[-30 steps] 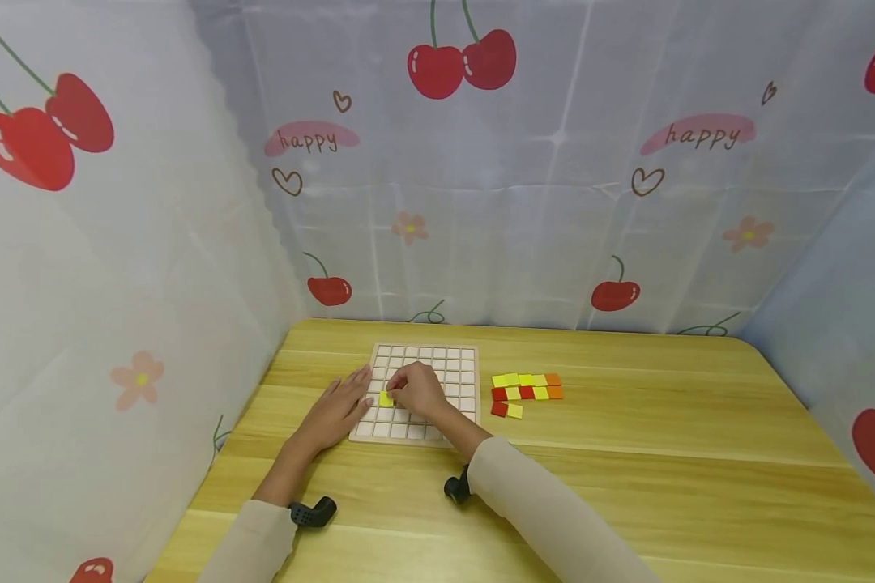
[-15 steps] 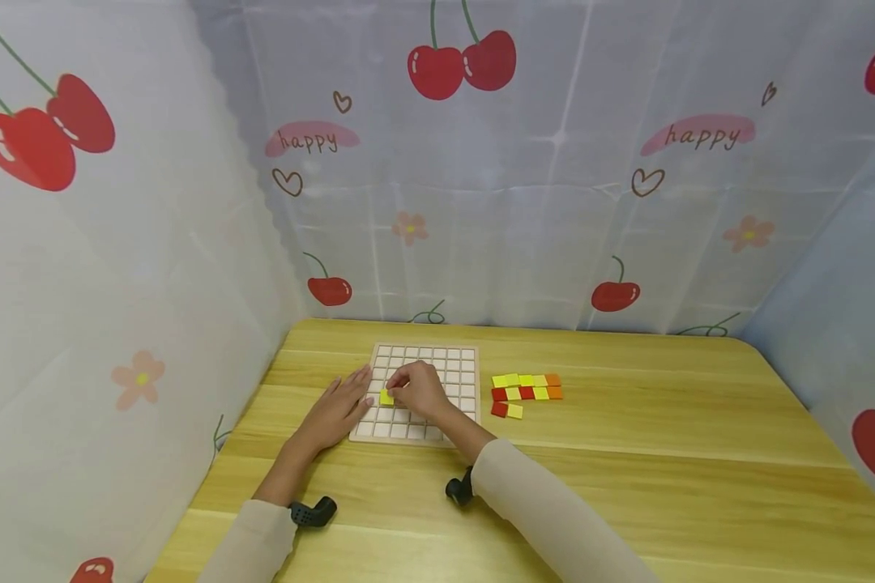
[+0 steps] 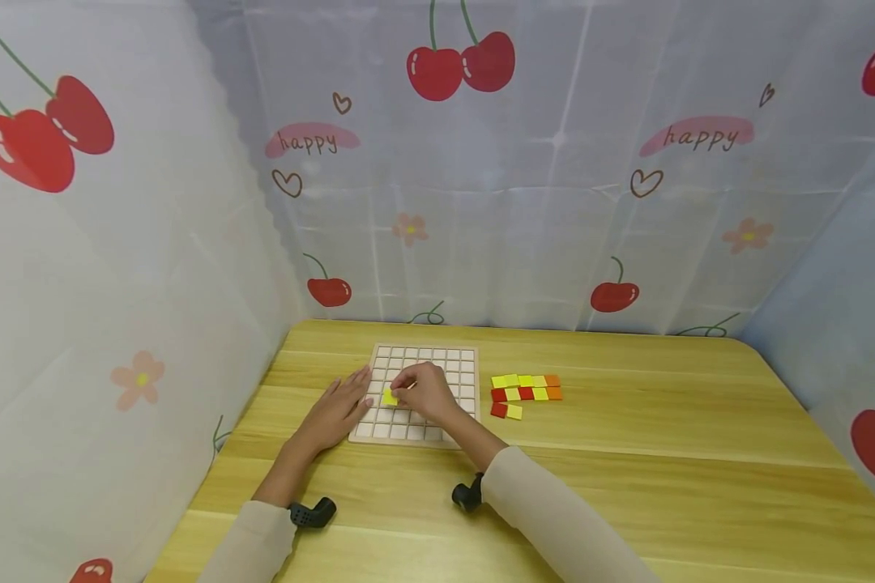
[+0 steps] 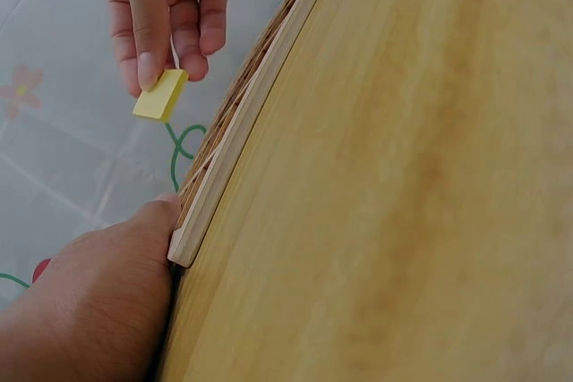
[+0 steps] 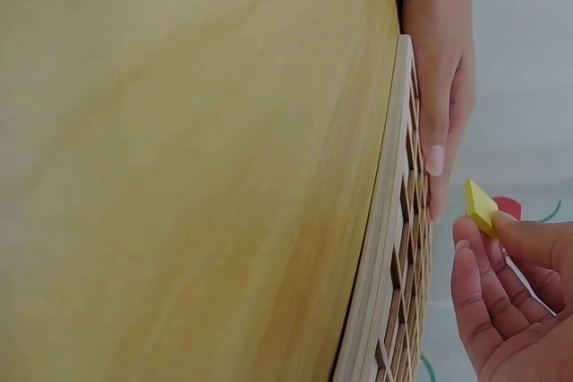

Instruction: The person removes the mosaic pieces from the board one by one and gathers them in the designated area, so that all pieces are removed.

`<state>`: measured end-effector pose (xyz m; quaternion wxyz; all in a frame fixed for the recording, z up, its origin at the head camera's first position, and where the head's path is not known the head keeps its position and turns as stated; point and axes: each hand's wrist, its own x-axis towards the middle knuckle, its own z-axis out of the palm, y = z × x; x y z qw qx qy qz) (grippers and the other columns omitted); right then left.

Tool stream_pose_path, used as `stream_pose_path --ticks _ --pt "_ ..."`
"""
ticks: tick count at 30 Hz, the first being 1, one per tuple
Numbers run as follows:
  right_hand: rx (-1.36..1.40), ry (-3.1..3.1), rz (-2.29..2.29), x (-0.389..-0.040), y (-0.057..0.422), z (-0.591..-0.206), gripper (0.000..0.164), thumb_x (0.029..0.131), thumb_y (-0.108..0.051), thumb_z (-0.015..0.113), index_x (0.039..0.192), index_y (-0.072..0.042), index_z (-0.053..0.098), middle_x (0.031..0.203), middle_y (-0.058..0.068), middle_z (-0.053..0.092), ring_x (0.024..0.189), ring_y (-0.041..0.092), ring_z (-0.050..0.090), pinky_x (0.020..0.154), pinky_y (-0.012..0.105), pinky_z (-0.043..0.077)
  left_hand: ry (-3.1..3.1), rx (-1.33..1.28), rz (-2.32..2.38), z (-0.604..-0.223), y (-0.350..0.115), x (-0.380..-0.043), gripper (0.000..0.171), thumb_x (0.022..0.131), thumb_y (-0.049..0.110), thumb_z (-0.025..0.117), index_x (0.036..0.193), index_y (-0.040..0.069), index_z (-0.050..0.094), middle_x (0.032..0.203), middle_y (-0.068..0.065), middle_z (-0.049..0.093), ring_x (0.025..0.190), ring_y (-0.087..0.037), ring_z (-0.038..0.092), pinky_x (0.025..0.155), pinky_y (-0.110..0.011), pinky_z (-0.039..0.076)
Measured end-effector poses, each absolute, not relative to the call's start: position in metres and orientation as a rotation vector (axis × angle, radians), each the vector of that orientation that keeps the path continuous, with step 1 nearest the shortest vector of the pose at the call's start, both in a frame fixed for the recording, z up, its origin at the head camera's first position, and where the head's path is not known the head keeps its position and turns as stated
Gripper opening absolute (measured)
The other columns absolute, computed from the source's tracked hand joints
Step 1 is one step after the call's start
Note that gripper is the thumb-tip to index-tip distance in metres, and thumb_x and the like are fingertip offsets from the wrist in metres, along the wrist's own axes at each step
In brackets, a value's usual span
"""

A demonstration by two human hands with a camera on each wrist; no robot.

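A light wooden grid board (image 3: 382, 433) with pale square cells lies on the table. Over its left half, my right hand (image 3: 426, 394) pinches a yellow square tile (image 3: 390, 398) between thumb and fingertips. In the left wrist view, that yellow tile (image 4: 161, 96) hangs tilted and apart from the board. The right wrist view shows the tile (image 5: 481, 207) held off the grid too. My left hand (image 3: 335, 411) rests with extended fingers along the board's left edge, and its fingertips touch the frame. Part of the grid is hidden beneath my right hand.
To the right of the board, several red, yellow and orange tiles (image 3: 527, 393) lie in short rows on the wooden table (image 3: 663, 421). A cherry-printed curtain (image 3: 496, 202) stands behind the table's far edge, with more of it at both sides.
My right hand has shifted slightly to the right, carrying the yellow tile along over the board. The left hand and the loose tiles have stayed put.
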<state>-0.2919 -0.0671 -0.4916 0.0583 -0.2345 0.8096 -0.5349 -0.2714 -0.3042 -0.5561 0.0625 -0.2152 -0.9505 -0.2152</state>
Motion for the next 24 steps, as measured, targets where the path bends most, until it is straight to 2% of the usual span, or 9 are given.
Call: stream_pose_path --ticks 7,15,20,24 --pt "-0.711 2.443 -1.654 -0.287 -0.058 -0.492 0.005 0.091 0.002 0.073 0.092 0.006 0.076 0.083 0.012 0.073 0.07 0.031 0.073 0.059 0.027 0.059 -2.877 -0.652 -0.655 -0.554 -0.303 -0.272 0.06 0.11 0.038 0.042 0.159 0.004 0.031 0.166 -0.01 0.027 0.153 -0.029 0.025 0.122 -0.059 0.016" --pt "-0.696 2.457 -1.652 -0.282 -0.048 -0.492 0.004 0.09 0.0 0.075 0.091 0.003 0.077 0.082 0.009 0.073 0.068 0.028 0.073 0.058 0.029 0.059 -2.879 -0.656 -0.63 -0.554 -0.303 -0.272 0.061 0.11 0.039 0.041 0.159 0.003 0.03 0.166 -0.011 0.026 0.153 -0.029 0.025 0.122 -0.059 0.016" --pt "-0.679 2.456 -1.643 -0.278 -0.041 -0.492 0.005 0.09 -0.001 0.075 0.09 0.003 0.077 0.081 0.006 0.072 0.071 0.032 0.073 0.058 0.026 0.058 -2.867 -0.659 -0.649 -0.556 -0.303 -0.271 0.061 0.11 0.038 0.042 0.159 0.003 0.03 0.166 -0.011 0.027 0.153 -0.03 0.025 0.121 -0.059 0.015" --pt "-0.661 2.442 -1.647 -0.273 -0.036 -0.491 0.004 0.091 -0.002 0.074 0.092 0.001 0.078 0.083 0.007 0.073 0.073 0.033 0.074 0.06 0.029 0.059 -2.866 -0.647 -0.666 -0.558 -0.303 -0.271 0.061 0.11 0.037 0.043 0.159 0.004 0.029 0.166 -0.011 0.026 0.153 -0.029 0.025 0.121 -0.06 0.015"
